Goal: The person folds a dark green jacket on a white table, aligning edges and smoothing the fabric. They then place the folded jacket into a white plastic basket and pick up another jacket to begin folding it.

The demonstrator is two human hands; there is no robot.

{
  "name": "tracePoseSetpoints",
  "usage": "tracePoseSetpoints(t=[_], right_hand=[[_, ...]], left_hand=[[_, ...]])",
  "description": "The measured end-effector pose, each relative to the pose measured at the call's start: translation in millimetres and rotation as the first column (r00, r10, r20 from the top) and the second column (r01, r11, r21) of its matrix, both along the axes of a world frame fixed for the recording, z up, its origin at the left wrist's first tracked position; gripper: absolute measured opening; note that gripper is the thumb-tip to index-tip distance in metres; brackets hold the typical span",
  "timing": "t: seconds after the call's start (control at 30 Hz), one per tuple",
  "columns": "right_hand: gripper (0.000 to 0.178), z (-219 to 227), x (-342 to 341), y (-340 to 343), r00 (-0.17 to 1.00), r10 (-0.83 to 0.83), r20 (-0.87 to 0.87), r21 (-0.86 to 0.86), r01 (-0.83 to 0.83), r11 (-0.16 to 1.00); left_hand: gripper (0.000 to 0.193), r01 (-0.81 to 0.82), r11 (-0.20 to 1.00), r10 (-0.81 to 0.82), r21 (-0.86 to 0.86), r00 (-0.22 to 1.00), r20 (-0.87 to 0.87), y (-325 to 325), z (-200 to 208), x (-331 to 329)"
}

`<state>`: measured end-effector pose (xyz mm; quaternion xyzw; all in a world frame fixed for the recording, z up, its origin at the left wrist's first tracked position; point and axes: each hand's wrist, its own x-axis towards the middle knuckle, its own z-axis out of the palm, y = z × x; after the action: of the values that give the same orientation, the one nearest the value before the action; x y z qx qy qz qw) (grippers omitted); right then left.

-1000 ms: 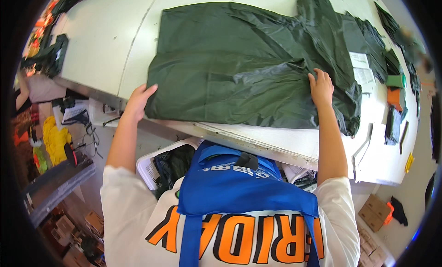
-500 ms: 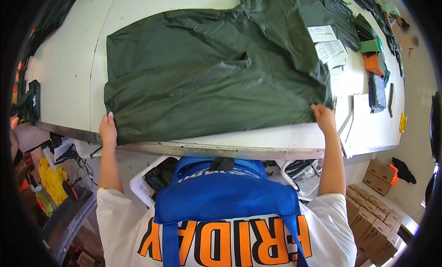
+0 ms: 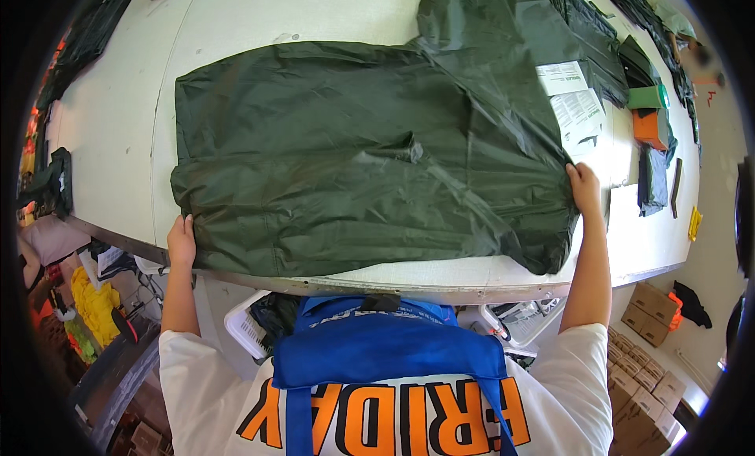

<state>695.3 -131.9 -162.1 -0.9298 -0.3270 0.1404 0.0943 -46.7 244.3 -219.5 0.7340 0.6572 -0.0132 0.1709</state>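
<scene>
A dark green raincoat (image 3: pixel 330 141) of thin, shiny fabric lies spread and creased across the white table, a long part of it running toward the far side. My left hand (image 3: pixel 182 240) pinches its left edge close to the near left corner. On the opposite side, my right hand (image 3: pixel 583 188) has its fingers closed on the right edge. Below that hand, the near right corner bunches in folds and rests by the table's front edge. The fingertips of both hands are partly hidden by the cloth.
Printed paper sheets (image 3: pixel 578 114) lie right of the raincoat. Farther right are an orange and green box (image 3: pixel 650 125), a folded dark packet (image 3: pixel 652 180) and a yellow item (image 3: pixel 695 223). White baskets (image 3: pixel 250 324) stand under the table edge (image 3: pixel 377 287). Cardboard boxes (image 3: pixel 641 377) are stacked at lower right.
My right hand has moved outward and farther up the raincoat's right edge, and the near right corner now spreads toward the table edge. My left hand keeps its place at the left edge.
</scene>
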Motion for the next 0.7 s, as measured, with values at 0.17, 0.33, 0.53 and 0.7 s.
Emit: tracePoseSetpoints(t=[0.17,0.33,0.53,0.7], right_hand=[[0.024,-12,-4,37,0.975,0.126,0.183,-0.177,-0.093,0.98],[0.037,-23,-10,114,0.987,0.106,0.122,-0.155,-0.087,0.984],[0.049,10,83,198,0.948,0.308,-0.08,-0.086,-0.315,0.945],[0.053,-33,70,309,0.889,0.215,0.404,0.163,-0.302,0.939]], left_hand=[[0.028,-0.009,0.999,0.006,-0.048,0.997,-0.071,-5,16,27],[0.03,0.06,0.997,-0.065,-0.057,0.994,-0.091,7,14,19],[0.017,0.221,0.942,-0.152,0.251,0.952,-0.267,29,71,110],[0.025,0.504,0.772,-0.631,0.388,0.682,0.369,49,57,332]])
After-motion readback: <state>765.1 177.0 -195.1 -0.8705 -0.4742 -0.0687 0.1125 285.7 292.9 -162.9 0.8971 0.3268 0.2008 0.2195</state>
